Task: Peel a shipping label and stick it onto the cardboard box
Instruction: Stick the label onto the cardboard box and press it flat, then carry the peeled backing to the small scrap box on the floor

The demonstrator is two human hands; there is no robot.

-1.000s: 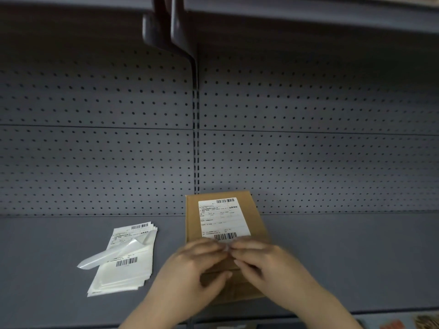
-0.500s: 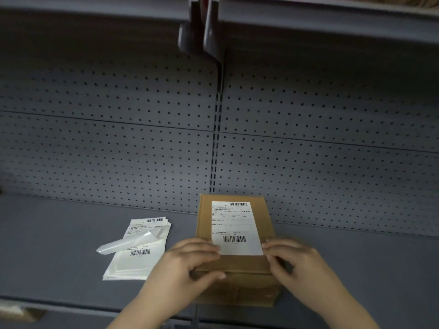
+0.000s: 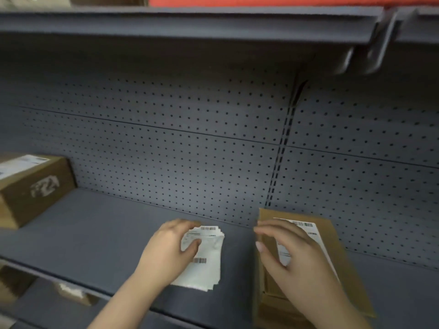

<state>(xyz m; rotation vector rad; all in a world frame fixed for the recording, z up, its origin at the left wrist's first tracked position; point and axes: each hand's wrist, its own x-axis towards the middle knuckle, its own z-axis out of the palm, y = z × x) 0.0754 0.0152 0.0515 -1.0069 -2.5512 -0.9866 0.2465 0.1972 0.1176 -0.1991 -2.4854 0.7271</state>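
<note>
Left hand [image 3: 166, 255] on label stack [image 3: 204, 260], right hand [image 3: 292, 252] over labelled cardboard box [image 3: 337, 257], print blurred

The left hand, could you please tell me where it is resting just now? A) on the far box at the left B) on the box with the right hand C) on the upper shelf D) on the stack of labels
D: the left hand lies on the label stack, its fingers on the top sheet, apart from the box under the right hand.

Both hands [image 3: 237, 255] forward, fingers curled

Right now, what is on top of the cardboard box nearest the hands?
A white shipping label lies on the cardboard box; the right hand hovers over it, hiding the label's lower part.
</note>
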